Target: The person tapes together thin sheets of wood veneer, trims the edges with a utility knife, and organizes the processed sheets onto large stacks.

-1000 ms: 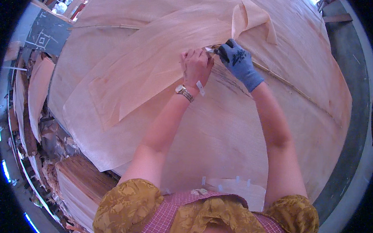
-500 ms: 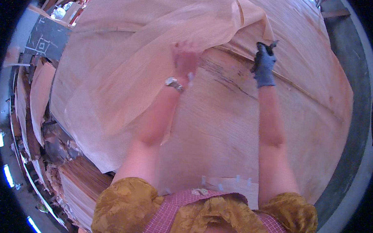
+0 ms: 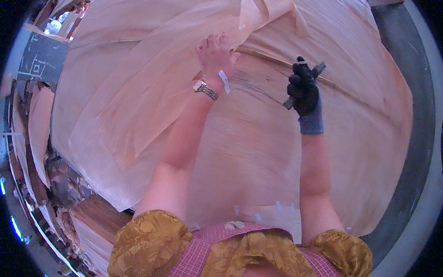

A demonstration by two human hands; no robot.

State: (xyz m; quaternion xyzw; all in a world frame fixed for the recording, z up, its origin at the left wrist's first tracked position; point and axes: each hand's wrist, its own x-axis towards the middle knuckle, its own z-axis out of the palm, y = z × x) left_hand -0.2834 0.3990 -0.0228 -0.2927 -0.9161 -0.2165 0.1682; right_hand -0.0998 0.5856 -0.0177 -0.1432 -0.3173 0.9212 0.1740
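My left hand, bare, lies palm down with its fingers outstretched on a loose, thin wood veneer sheet. A watch is on that wrist, and a white strip of tape sticks to the skin beside it. The sheet's far edge curls into a fold beyond the fingers. My right hand, in a black and grey-blue glove, is closed around a short, flat dark blade-like tool that sticks out at both sides of the fist. Dark streaks mark the veneer below, between the hands.
A long raised seam crosses the veneer stack to the right. Bits of tape sit along its near edge. To the left stand ragged veneer pieces and a dark marked panel. A grey floor strip borders the right side.
My right hand has come nearer and slightly left, with the tool now showing on both sides of the fist. My left hand has moved slightly away, and the sheet's fold has shifted left.
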